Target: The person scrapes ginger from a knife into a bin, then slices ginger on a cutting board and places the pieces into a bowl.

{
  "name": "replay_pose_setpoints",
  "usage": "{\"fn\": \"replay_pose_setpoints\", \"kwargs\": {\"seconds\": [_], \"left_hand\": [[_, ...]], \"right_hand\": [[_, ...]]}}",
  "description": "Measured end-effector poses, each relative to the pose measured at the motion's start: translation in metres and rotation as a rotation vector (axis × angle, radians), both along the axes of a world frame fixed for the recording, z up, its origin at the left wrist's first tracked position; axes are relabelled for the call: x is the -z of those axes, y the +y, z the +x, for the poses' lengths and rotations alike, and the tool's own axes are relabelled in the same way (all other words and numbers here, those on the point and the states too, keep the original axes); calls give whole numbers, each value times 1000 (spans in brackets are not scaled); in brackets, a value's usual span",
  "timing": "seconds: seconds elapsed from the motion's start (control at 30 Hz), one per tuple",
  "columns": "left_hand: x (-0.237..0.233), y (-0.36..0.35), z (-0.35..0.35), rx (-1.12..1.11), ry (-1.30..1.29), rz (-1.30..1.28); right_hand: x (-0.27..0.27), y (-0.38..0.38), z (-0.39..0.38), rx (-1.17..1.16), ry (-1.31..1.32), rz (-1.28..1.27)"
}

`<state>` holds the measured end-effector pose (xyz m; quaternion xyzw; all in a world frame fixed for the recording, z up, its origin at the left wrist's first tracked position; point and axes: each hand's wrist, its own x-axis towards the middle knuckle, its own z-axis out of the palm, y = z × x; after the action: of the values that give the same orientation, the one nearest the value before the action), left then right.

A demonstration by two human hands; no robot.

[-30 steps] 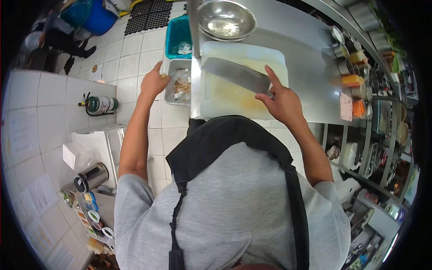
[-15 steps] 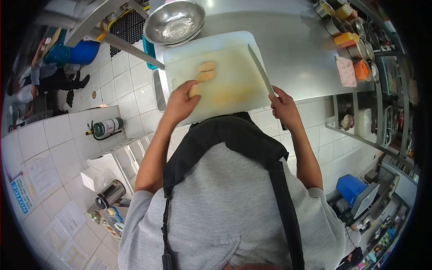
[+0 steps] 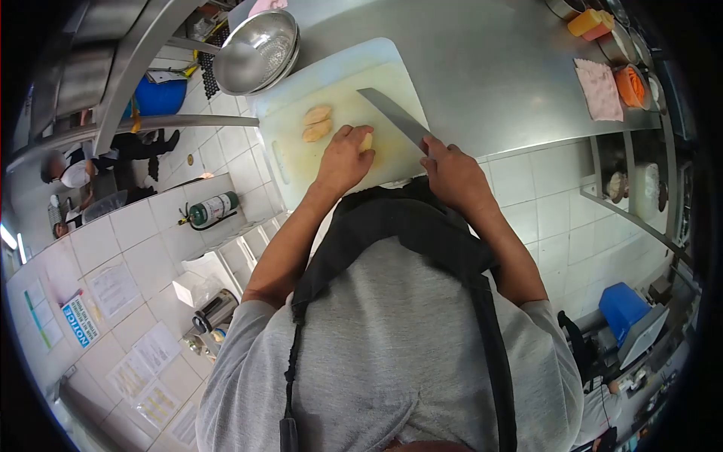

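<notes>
Long grey steel knife (image 3: 395, 118) now sits farther in over the yellow-stained white rectangular board (image 3: 350, 69), right hand (image 3: 456, 173) wrapped round its handle end, left hand (image 3: 343, 160) pinching a small pale-yellow chunk (image 3: 367, 142) at the board's near half, fingertips best curled clear.

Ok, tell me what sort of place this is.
Probably a commercial kitchen: a large knife held over a cutting board, a steel counter, and a NOTICE sign on the tiled wall.
</notes>
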<state>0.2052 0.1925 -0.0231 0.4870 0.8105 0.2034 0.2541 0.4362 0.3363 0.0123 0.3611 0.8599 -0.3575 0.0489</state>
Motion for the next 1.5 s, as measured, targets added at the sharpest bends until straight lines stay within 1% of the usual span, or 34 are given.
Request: {"fn": "replay_pose_setpoints", "kwargs": {"seconds": [0.07,0.13,0.2,0.23,0.27,0.3,0.37,0.43,0.47,0.53,0.6,0.63,0.7,0.77,0.83,0.9,0.97,1.07,1.13,1.2,1.27,1.33,1.37,1.4,1.43,1.5], "left_hand": [[5,0,1,57,57,31],[3,0,4,63,76,56],[-2,-2,3,83,83,83],[-7,-4,-3,67,126,135],[-11,-5,-10,52,166,191],[-13,-8,-24,69,161,188],[-12,-18,-60,16,278,250],[-9,-23,-87,-43,264,205],[-7,-24,-97,-87,185,119],[-3,-21,-104,-21,156,123],[3,-14,-109,63,115,128],[7,-13,-108,80,120,124],[18,-11,-106,112,95,123],[26,-11,-102,119,237,238],[18,-8,-92,92,219,219],[11,-7,-86,103,270,313],[6,-7,-85,103,235,319],[5,-6,-86,119,212,350],[-1,-10,-92,136,214,357],[-11,-18,-98,190,43,404],[-34,-48,-108,188,-89,173],[-70,-93,-120,156,-262,-325],[-66,-129,-133,249,-295,-402],[-72,-153,-139,404,-325,-577],[-82,-183,-136,395,-386,-745],[-90,-212,-138,401,-370,-772]], "right_hand": [[1,3,3,-8,11,-4],[0,4,5,-3,14,-7],[-1,5,7,-9,-43,-8],[-1,3,7,8,-40,-14],[-1,1,6,19,-41,-18],[-1,-1,5,29,-46,-21],[3,-6,5,49,-41,-10],[6,-12,5,67,-40,4],[6,-14,5,65,-35,14],[4,-15,3,87,-44,34],[1,-20,4,115,6,27],[2,-22,5,145,-19,28],[7,-21,6,140,41,50],[9,-15,5,151,23,32],[10,-12,5,137,11,7],[6,-13,1,182,9,-21],[0,-18,-4,182,-14,-25],[-6,-25,-11,197,-62,-16],[0,-30,-10,221,-15,52],[3,-39,-10,241,12,53],[2,-39,-12,260,29,69],[3,-37,-12,266,32,78],[5,-38,-12,270,34,78],[-2,-35,-14,270,2,49],[-3,-32,-15,270,15,44],[1,-28,-12,281,10,71]]}}
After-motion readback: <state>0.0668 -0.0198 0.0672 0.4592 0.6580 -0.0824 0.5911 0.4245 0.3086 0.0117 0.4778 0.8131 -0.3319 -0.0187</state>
